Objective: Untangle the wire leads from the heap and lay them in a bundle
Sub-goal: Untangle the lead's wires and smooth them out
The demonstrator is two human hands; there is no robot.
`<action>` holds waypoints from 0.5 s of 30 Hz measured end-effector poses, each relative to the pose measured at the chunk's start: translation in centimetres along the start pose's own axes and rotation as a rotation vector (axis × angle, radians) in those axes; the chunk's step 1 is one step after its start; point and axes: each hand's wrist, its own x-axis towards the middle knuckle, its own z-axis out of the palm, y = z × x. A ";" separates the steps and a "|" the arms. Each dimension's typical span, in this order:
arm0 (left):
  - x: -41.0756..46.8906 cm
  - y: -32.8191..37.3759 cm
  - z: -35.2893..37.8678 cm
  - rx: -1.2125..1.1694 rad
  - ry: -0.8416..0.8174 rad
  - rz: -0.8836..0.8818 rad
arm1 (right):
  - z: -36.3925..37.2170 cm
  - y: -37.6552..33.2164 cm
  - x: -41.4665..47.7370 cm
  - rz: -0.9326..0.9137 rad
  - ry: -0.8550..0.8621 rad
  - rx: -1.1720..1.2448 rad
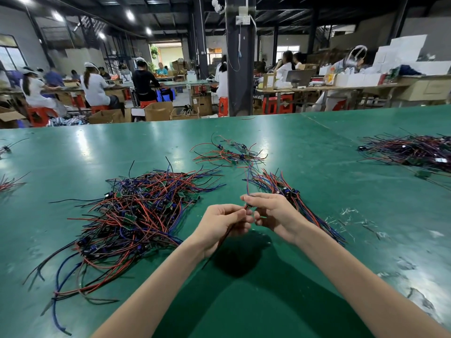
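Observation:
A big tangled heap of red, blue and black wire leads (131, 213) with small green boards lies left of centre on the green table (317, 191). My left hand (220, 225) and my right hand (273, 213) meet above the table and both pinch one wire lead (247, 186). Its blue and red strands rise behind my right fingers, and a dark strand hangs down below my left hand. An aligned bundle of leads (297, 206) lies just right of my right hand, partly hidden by it.
A smaller loose cluster of leads (229, 152) lies farther back at centre. Another pile (412, 152) sits at the far right, and a few stray leads (7, 181) at the left edge. Scuffed patches mark the table's right side. Seated workers fill the background.

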 end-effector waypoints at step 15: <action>-0.2 -0.9 1.0 0.053 0.075 0.065 | -0.2 0.5 0.3 -0.090 0.042 -0.034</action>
